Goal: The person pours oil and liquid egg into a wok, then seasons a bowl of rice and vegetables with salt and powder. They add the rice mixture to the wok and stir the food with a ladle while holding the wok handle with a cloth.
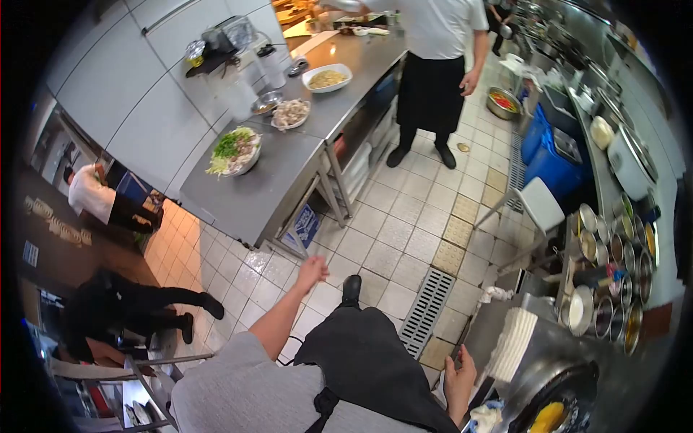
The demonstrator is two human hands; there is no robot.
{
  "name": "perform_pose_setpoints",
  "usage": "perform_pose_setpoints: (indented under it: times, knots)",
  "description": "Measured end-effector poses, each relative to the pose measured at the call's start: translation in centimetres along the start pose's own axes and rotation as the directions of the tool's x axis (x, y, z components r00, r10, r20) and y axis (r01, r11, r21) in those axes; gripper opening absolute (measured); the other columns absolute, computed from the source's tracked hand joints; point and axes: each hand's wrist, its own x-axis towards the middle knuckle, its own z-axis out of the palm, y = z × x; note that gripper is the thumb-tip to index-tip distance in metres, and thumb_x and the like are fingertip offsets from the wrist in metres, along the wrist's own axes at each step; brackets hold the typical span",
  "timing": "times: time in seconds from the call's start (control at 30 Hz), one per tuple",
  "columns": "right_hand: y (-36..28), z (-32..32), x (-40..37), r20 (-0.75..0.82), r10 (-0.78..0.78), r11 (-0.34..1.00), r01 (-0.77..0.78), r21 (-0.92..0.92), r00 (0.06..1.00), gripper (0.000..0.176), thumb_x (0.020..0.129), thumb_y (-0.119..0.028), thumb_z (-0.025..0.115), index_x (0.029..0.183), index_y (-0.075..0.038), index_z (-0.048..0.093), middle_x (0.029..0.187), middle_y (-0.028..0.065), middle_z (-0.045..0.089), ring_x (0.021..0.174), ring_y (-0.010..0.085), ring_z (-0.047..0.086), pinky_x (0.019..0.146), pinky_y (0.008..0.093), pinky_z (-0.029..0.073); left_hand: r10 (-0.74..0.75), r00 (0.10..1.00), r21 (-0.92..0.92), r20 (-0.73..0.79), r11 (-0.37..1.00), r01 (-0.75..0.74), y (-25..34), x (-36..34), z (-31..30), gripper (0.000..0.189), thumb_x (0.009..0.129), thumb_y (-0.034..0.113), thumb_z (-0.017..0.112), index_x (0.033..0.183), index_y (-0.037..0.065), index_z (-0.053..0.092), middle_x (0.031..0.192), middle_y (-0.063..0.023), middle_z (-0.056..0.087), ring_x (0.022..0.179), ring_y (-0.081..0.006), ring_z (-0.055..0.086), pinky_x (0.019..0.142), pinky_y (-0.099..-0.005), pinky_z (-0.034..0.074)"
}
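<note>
The wearer's grey shirt [245, 382] lies nearest, above a black apron [368, 361]. The right hand [460, 375], open and empty, is the nearer to the pan [530, 404] with yellow food [548, 417], which sits to its right. Between them are a crumpled cloth [485, 418] and, farther forward, a folded white towel [514, 343], its long axis slanting forward and right. The left hand [312, 270], loosely open and empty, hangs over the tiled floor, well apart from the pan.
</note>
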Motion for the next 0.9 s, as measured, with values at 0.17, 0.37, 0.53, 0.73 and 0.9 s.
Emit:
perform_pose_setpoints:
  times: [0.17,0.37,0.53,0.73,0.9]
  knots:
    - [-2.9,5.2,5.6,0.072,-0.029,0.987,0.041,-0.158,0.997,0.047,0.085,-0.021,0.064,0.123,0.004,0.054,0.113,0.0226,0.059,0.107,0.036,0.055,0.094,0.0406,0.042,0.093,0.947,-0.423,-0.306,0.878,-0.223,12.2,7.8,-7.3,0.039,0.092,0.034,0.051,0.113,0.0,0.049,0.091,-0.0186,0.063,0.074,-0.0246,0.064,0.065,-0.0342,0.054]
    - [-3.4,14.1,12.0,0.131,0.181,0.983,-0.183,0.001,0.975,0.05,0.082,-0.022,0.066,0.123,0.004,0.055,0.111,0.0247,0.061,0.102,0.0342,0.06,0.089,0.0386,0.047,0.019,0.9,-0.788,-0.436,0.475,-0.392,22.2,20.0,-15.6,0.041,0.093,0.025,0.05,0.115,-0.007,0.038,0.094,-0.0192,0.056,0.08,-0.0308,0.062,0.072,-0.0392,0.056]
    - [4.3,19.8,10.1,0.101,0.341,0.915,-0.306,-0.263,0.935,0.052,0.079,-0.028,0.067,0.119,0.004,0.058,0.106,0.0254,0.064,0.098,0.0369,0.063,0.085,0.0408,0.049,-0.03,0.868,-0.829,-0.496,0.314,-0.463,24.0,25.6,-18.7,0.033,0.092,0.015,0.047,0.115,-0.008,0.039,0.098,-0.0195,0.055,0.085,-0.0313,0.061,0.077,-0.0399,0.057]
    - [7.7,22.1,10.7,0.062,0.431,0.875,-0.4,-0.271,0.9,0.05,0.079,-0.026,0.066,0.118,0.004,0.058,0.106,0.0246,0.064,0.094,0.036,0.064,0.082,0.0409,0.05,-0.102,0.803,-0.806,-0.587,0.163,-0.569,23.6,28.8,-19.9,0.027,0.088,0.002,0.043,0.112,-0.009,0.043,0.101,-0.0196,0.056,0.083,-0.0288,0.061,0.071,-0.0336,0.059]
    - [8.3,23.4,13.2,0.059,0.507,0.857,-0.495,-0.14,0.86,0.046,0.081,-0.023,0.065,0.117,0.005,0.058,0.105,0.0232,0.065,0.089,0.0341,0.065,0.078,0.0399,0.051,-0.09,0.804,-0.791,-0.587,0.272,-0.548,23.1,27.8,-19.8,0.029,0.084,-0.003,0.041,0.111,-0.012,0.043,0.1,-0.0214,0.056,0.079,-0.0286,0.06,0.061,-0.0279,0.057]
